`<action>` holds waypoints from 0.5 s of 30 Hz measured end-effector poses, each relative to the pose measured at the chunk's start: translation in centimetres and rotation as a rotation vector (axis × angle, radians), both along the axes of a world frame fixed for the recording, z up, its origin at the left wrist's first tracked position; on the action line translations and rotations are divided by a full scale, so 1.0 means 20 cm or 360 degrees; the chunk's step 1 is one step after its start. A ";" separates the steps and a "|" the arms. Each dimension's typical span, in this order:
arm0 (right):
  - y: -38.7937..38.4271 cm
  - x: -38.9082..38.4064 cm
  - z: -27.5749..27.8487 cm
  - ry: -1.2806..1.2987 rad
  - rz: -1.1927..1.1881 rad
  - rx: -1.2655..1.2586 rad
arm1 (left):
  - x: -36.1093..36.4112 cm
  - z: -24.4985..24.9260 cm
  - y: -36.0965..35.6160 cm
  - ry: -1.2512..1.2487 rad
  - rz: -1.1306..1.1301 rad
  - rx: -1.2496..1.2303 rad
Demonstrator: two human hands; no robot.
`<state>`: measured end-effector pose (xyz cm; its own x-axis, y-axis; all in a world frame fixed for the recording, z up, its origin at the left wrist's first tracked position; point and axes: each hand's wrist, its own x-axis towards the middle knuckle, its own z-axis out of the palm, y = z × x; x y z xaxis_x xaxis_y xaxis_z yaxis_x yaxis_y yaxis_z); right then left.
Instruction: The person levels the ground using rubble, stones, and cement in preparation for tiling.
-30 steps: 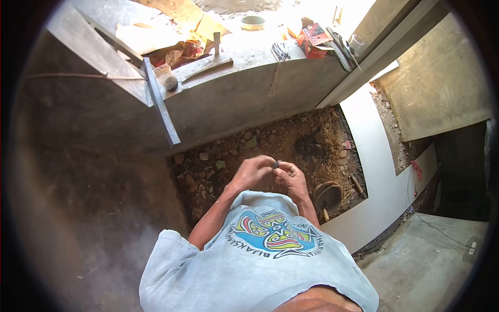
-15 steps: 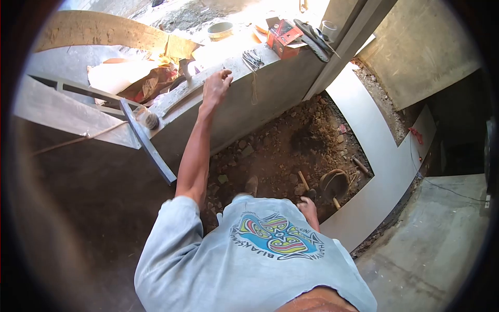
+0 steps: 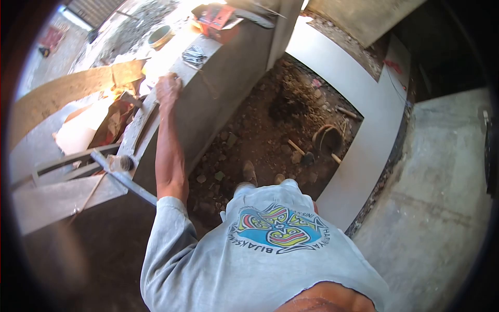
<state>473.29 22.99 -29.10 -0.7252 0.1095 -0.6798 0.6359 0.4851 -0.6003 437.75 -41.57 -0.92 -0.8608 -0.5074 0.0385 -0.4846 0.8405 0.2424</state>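
My left hand is on top of the rough concrete ledge, its fingers bent and bunched together. Whatever lies under the fingers is hidden. A long thin strip lies along the ledge, its far end close to my wrist. Just beyond the hand sits a bundle of metal nails or wires. A hammer-like tool rests on the ledge's outer side. My right hand is hidden behind the printed shirt; only a sliver of skin shows at its edge.
Farther along the ledge are a red box and a tin. A clear cup stands near a grey metal bar. On the dirt floor lie a mallet and a bucket. A pale slab borders the pit.
My left hand has come down from above the ledge onto its top. The view has turned, shifting the ledge leftward. My right hand has slipped out of sight behind the shirt.
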 end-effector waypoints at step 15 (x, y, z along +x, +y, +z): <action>-0.17 -0.17 -0.04 -0.0003 -0.0151 -0.0166 | 0.32 0.18 0.49 0.0788 0.0043 0.0368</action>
<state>469.97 19.51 -29.93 -0.7135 0.1062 -0.6925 0.6773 0.3575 -0.6430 444.18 -31.69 2.78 -0.7548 -0.5723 0.3207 -0.2861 0.7271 0.6240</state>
